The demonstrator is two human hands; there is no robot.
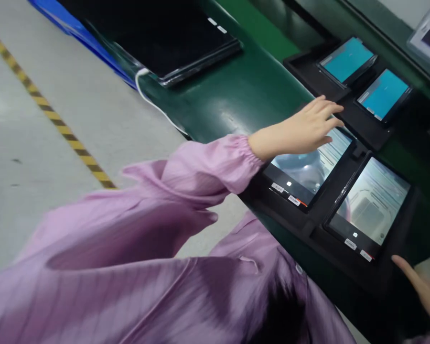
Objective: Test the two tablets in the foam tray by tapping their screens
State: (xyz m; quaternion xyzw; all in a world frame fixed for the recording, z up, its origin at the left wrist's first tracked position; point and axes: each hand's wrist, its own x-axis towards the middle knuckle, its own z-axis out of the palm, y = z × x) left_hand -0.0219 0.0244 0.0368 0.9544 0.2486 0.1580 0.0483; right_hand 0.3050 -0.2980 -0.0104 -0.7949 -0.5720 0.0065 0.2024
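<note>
Over the upper part of a lit tablet is my left hand, its fingers spread and holding nothing; whether it touches the screen I cannot tell. That tablet and a second lit tablet beside it lie face up in a black tray. Both screens show what looks like a camera picture, and small white labels sit on their lower edges. At the right edge of the view, my right hand is partly cut off. Its visible thumb and finger stand apart, near the tray's right side.
Two tablets with blue screens rest in another black tray further back. Large dark flat panels lie on the green bench at the left, with a white cable hanging. Yellow-black tape crosses the floor.
</note>
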